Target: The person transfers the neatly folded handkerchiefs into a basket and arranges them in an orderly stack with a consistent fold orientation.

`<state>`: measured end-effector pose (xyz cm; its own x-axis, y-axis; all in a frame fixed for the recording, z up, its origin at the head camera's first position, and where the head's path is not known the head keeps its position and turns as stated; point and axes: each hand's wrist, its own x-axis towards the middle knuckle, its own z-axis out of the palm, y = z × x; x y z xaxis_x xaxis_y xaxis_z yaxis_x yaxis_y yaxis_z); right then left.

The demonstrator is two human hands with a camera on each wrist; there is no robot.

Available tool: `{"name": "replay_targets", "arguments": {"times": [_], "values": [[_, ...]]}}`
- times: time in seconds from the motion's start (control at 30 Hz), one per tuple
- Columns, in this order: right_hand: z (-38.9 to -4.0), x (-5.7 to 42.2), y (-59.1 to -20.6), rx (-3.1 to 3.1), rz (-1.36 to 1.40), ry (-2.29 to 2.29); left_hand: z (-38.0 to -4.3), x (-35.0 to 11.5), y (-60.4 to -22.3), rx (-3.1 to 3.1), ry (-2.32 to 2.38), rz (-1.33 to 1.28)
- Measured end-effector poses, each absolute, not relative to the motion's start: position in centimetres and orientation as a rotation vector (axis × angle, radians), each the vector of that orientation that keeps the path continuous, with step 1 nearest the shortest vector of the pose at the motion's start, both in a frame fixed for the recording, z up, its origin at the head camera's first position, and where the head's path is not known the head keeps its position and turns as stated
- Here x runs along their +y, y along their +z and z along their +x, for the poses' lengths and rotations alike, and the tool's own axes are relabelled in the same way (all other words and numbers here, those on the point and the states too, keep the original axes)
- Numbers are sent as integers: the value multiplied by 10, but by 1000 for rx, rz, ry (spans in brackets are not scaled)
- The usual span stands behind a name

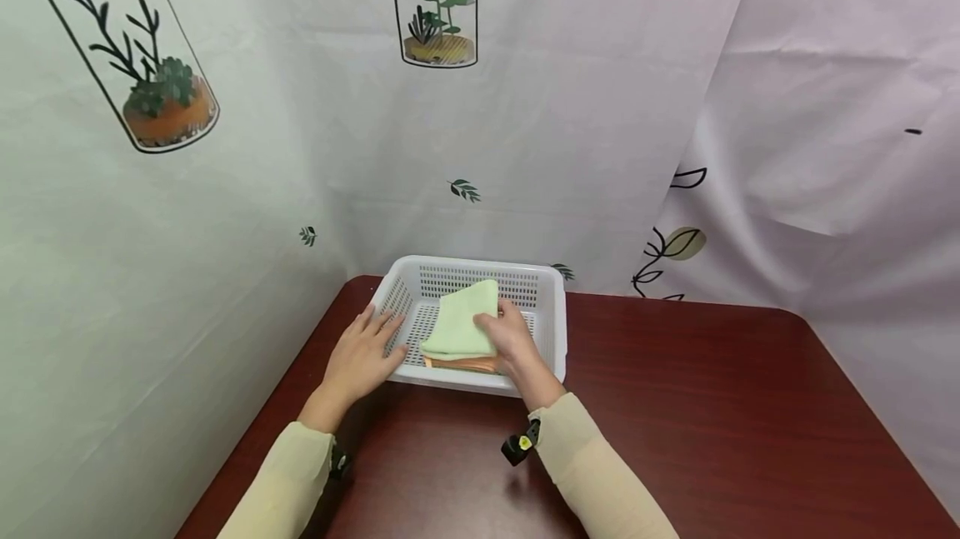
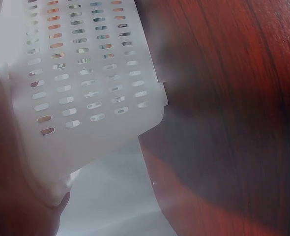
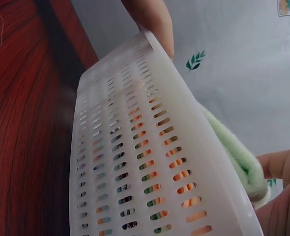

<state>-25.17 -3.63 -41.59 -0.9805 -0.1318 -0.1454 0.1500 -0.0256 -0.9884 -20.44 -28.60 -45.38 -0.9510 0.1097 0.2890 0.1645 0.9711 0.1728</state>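
My right hand (image 1: 516,342) pinches the right side of a folded light green towel (image 1: 461,321), thumb on top. The towel lies over folded orange cloth (image 1: 465,364) inside a white perforated plastic basket (image 1: 558,306). On the basket's left front rim rests my left hand (image 1: 360,362), its fingers spread. The right wrist view shows the basket wall (image 3: 179,123) close up, with orange and green fabric behind its slots. There the towel's fold (image 3: 238,152) rises past the rim beside the right hand (image 3: 282,196).
The basket stands near the back left of a dark red wooden table (image 1: 690,406). White sheeting with plant prints (image 1: 525,139) hangs behind the table and along its left side. Small black devices (image 1: 517,447) are strapped to both wrists.
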Motion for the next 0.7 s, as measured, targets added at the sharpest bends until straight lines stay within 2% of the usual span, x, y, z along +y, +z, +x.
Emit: {"name": "replay_targets", "arguments": {"times": [0.43, 0.7], "values": [[-247, -24, -417, 2228, 40, -2007, -203, -286, -452, -2851, -287, -193], [-245, -27, -413, 2355, -75, -1983, -203, -286, -453, -2843, -285, -207]]}}
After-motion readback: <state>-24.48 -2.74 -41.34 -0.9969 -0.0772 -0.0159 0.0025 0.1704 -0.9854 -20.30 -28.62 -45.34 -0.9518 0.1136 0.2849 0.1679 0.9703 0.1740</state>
